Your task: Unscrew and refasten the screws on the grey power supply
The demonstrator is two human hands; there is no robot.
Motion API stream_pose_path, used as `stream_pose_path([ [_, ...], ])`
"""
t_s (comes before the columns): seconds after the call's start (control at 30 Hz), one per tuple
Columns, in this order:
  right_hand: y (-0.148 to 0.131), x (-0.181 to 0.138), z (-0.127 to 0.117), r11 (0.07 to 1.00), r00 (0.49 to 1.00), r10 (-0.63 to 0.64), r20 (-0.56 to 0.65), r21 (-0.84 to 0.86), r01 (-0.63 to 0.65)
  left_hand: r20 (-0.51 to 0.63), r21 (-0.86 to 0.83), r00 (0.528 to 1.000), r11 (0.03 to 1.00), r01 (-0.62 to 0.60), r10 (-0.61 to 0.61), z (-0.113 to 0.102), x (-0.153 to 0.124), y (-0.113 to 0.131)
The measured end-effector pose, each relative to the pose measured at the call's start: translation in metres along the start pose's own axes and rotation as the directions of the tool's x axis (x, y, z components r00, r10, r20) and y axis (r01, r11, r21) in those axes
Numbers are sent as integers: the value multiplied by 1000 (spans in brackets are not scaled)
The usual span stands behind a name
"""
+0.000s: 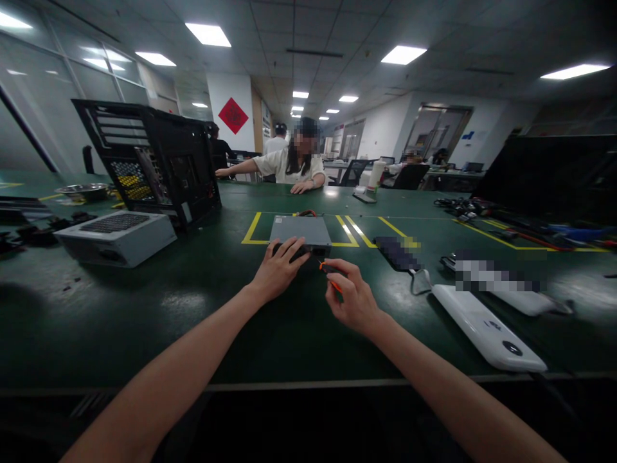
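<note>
A grey metal computer power supply (301, 230) lies on the green tabletop in front of me, with a bundle of cables at its far side. My left hand (278, 267) rests against its near side, fingers spread over the near edge. Just right of it, my right hand (354, 292) is closed around a screwdriver (331, 270) with an orange and black handle. The screwdriver's thin tip points toward the near face of the power supply. Whether it touches a screw is too small to tell.
A black computer case (159, 161) stands at the left, with another power supply (120, 236) before it. White devices (486, 325) and a phone (398, 253) lie at the right, near a large black monitor (554, 183). Across the table sits a person (294, 164), one arm stretched toward the case.
</note>
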State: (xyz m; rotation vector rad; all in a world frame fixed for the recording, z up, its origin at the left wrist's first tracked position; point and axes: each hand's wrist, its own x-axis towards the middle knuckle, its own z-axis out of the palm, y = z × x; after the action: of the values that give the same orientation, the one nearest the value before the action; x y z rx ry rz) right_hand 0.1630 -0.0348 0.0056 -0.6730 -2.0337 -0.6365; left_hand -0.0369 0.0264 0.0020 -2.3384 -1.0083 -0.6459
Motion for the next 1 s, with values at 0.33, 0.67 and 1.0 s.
stream_pose_path([
  [0.33, 2, -4, 1, 1000, 999, 22, 39, -14, -22, -15, -38, 1000, 999, 13, -13, 1, 0, 0],
  [0.67, 3, -4, 3, 999, 999, -2, 50, 49, 0, -10, -45, 1000, 999, 11, -11, -1, 0, 0],
  [1.0, 6, -6, 1, 995, 999, 10, 50, 100, -15, 11, -5, 1000, 1000, -3, 4, 0, 0, -1],
])
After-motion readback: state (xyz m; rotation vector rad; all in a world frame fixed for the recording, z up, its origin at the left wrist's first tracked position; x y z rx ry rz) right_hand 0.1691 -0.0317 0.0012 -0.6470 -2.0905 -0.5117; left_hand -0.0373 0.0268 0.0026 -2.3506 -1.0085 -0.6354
